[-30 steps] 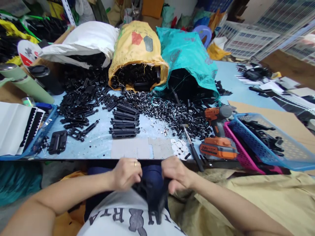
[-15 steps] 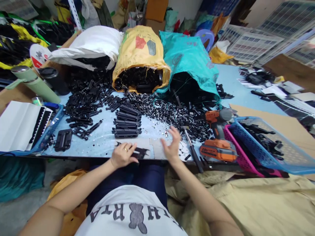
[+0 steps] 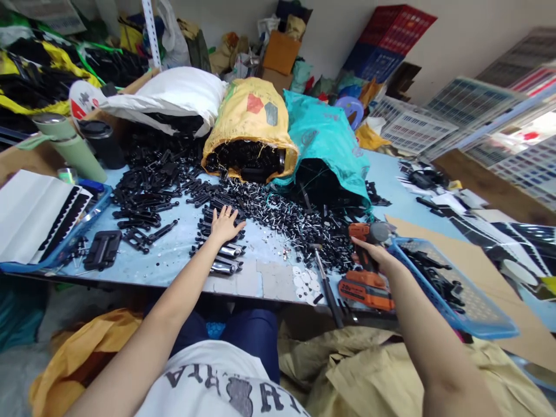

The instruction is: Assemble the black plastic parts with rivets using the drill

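Note:
My left hand [image 3: 226, 225] lies palm down with fingers spread over a row of ribbed black plastic parts [image 3: 221, 250]. A ring is on one of its fingers. At the right, my right hand [image 3: 374, 252] is at the handle of an orange and black cordless drill [image 3: 367, 289], its thumb across the grip below the drill body. The other fingers are mostly hidden. The drill stands upright on its battery at the table's front edge. Left of it lies a hammer [image 3: 328, 286] with a dark handle, beside white round discs [image 3: 306, 284].
Yellow [image 3: 256, 110], white [image 3: 174, 95] and teal [image 3: 325, 139] sacks lie at the back. Loose screws and small black parts [image 3: 282, 214] spread before them. A blue basket [image 3: 478, 321] holds black parts at right; a flask [image 3: 72, 147] and black cup [image 3: 102, 145] stand left.
My left hand has moved forward from the table edge onto the row of black parts. My right hand has moved right to the drill. The view has shifted to the right.

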`<state>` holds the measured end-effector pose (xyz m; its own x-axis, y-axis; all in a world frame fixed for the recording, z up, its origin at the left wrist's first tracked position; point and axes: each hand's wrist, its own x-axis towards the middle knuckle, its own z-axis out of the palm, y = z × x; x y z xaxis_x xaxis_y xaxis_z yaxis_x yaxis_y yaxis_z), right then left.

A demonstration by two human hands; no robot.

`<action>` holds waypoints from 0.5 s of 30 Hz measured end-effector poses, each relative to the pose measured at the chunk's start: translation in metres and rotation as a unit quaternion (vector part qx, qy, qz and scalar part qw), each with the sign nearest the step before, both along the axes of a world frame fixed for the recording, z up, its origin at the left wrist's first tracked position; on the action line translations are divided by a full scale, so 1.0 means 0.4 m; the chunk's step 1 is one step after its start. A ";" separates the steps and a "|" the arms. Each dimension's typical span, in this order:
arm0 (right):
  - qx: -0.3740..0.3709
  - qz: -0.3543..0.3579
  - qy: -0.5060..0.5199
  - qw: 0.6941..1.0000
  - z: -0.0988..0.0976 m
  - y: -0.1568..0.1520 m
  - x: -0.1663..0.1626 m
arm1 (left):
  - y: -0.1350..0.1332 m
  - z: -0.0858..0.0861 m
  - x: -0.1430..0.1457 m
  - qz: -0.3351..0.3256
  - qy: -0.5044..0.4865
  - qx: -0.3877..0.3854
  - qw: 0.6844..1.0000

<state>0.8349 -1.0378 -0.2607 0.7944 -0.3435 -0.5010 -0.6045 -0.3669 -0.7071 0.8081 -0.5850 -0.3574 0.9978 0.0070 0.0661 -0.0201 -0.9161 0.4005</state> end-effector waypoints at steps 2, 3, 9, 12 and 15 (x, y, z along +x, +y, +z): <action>0.002 -0.016 0.016 1.000 0.001 0.016 0.017 | 0.013 -0.008 -0.009 -0.021 -0.005 0.008 1.000; -0.002 -0.022 0.015 1.000 0.000 0.025 0.018 | 0.020 -0.010 -0.020 -0.034 -0.008 0.010 0.999; -0.086 0.019 -0.012 0.996 0.063 0.102 -0.015 | 0.045 -0.001 -0.069 -0.089 0.007 0.011 0.996; -0.126 0.112 -0.042 0.985 0.154 0.178 -0.016 | 0.027 -0.003 -0.073 -0.103 0.006 0.001 0.995; -0.130 0.224 -0.069 0.963 0.236 0.315 0.007 | -0.013 -0.007 -0.076 -0.121 0.008 -0.010 0.993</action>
<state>0.8379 -0.9119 -0.1664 0.9448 -0.0511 -0.3236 -0.2519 -0.7449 -0.6178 0.7776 -0.5904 -0.3603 0.9712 -0.2324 0.0530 -0.2328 -0.8769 0.4206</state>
